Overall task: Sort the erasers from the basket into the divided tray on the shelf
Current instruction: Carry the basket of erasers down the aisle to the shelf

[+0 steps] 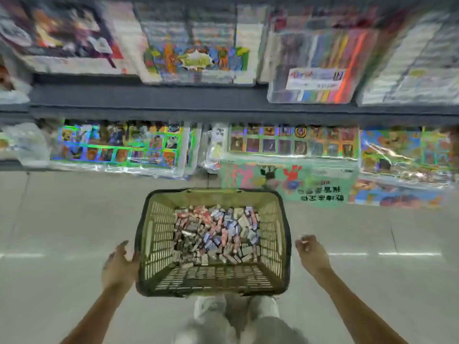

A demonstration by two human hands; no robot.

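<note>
Your basket [159, 234] sits on the pale tiled floor [62, 219], just below dark shelves [149, 100] of blurred sticker packs [119, 145] and a pen pack [320, 78]. Erasers [216, 232] are heaped at its far end. Your left hand [120, 261] touches the left wall, fingers straight and together. Your right hand [311, 252] is near the right rim but apart from it, fingers loosely curled; whether it's pinching anything, can't tell.

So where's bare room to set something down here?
Bare pale floor tiles flank the olive plastic mesh basket on both sides. Inside, its near strip is free; small wrapped erasers crowd the far part. The dark shelves are packed with packaged goods.
</note>
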